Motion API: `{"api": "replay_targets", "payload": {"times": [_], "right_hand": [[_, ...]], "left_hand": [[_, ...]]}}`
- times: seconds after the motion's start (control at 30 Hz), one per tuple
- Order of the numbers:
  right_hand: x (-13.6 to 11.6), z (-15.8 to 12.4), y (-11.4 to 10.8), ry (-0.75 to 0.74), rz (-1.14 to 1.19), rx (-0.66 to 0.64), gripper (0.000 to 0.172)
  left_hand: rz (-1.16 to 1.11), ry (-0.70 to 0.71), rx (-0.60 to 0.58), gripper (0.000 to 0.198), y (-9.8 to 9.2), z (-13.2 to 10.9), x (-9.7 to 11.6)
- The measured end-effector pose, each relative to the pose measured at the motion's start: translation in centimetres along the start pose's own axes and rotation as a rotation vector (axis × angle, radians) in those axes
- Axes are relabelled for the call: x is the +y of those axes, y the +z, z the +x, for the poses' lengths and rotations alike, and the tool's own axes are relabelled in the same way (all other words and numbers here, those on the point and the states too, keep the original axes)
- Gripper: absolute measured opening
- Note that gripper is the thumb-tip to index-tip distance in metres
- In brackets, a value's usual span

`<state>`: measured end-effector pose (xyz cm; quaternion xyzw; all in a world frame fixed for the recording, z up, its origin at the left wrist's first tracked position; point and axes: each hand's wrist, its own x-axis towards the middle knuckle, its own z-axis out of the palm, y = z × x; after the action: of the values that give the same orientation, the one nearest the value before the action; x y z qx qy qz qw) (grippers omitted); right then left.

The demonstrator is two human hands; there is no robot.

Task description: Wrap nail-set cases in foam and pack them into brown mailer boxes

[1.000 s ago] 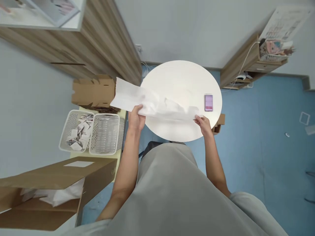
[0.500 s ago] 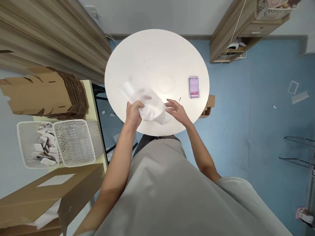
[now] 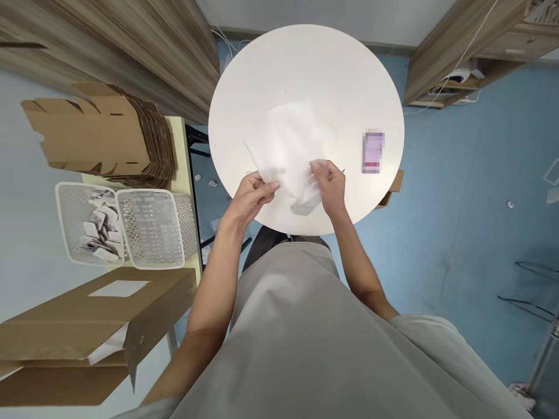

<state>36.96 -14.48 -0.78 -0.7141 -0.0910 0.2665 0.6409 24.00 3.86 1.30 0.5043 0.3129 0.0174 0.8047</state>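
1 white sheet point(image 3: 294, 131), thin & partly see-thru, over the round table point(image 3: 362, 70), roughly mid L–R and toward its near half. Long axis runs approx near–far: one end pts at the table's far rim, the other, rumpled & curled, at its near rim; a thin fold/corner sticks out twd the table's L side.

2 hands, both on it. L hand point(image 3: 251, 196), at table's near-L rim: part-curled, thumb laid along the sheet's L edge, fingers bent & partly behind it, gap small; has hold of that edge. R hand point(image 3: 332, 185), near-R part of table: thumb & index nipped tog. on sheet's R edge, other fingers curled in.

Also on table: 1 purple item point(image 3: 372, 152), pixelated, near the R rim, well clear of R hand; 1 tiny dark sliver point(image 3: 343, 171) just beside R hand.

L of table: 1 stack of flat cardboard point(image 3: 98, 137), no. of pcs can't be told; 2 white baskets point(image 3: 181, 230) side by side, 1 w/ small packets point(image 3: 102, 233), 1 w/ clear plastic pcs point(image 3: 151, 227); 1 big open carton point(image 3: 100, 308). Low by table's R rim: 1 small carton point(image 3: 395, 185), partly hidden.
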Motion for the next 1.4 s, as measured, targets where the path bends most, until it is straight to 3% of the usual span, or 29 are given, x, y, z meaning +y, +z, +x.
{"api": "replay_targets", "payload": {"times": [0.23,0.43,0.63,0.77,0.87,1.0,1.1,1.2,1.3,1.4], "right_hand": [[0.2,2.4,-1.0,0.074,-0.031,-0.016,0.058],[2.6,8.3,-2.1,0.119,-0.076,-0.037,0.063],[5.6,14.3,-2.3,0.252,-0.110,0.042,0.065],[7.2,14.4,-2.6,0.367,-0.087,-0.082,0.058],[9.3,13.8,-2.7,0.392,-0.117,-0.076,0.050],[12.6,14.5,-2.3,0.410,-0.199,0.044,0.044],[14.2,15.8,-1.9,0.421,-0.242,0.076,0.049],[15.1,16.2,-2.0,0.407,-0.266,0.095,0.053],[15.6,14.4,-2.7,0.397,-0.352,0.104,0.051],[15.9,10.3,-3.2,0.393,-0.537,0.068,0.047]], "left_hand": [[0.099,0.159,0.159,0.051,-1.0,2.5,0.7],[0.238,0.211,0.195,0.049,-2.0,8.7,1.4],[0.264,0.192,0.345,0.059,-2.7,18.3,-1.4],[0.265,0.166,0.393,0.070,-3.3,23.4,-4.0],[0.241,0.121,0.429,0.076,-3.6,25.3,-5.7],[0.255,-0.077,0.366,0.076,-3.3,23.6,-8.8],[0.363,-0.244,0.296,0.067,-2.4,19.7,-11.9],[0.526,-0.302,0.306,0.054,-1.4,16.0,-14.6],[0.632,-0.287,0.416,0.044,-0.5,14.3,-16.0],[0.688,-0.252,0.513,0.040,0.0,14.5,-16.2]]}}
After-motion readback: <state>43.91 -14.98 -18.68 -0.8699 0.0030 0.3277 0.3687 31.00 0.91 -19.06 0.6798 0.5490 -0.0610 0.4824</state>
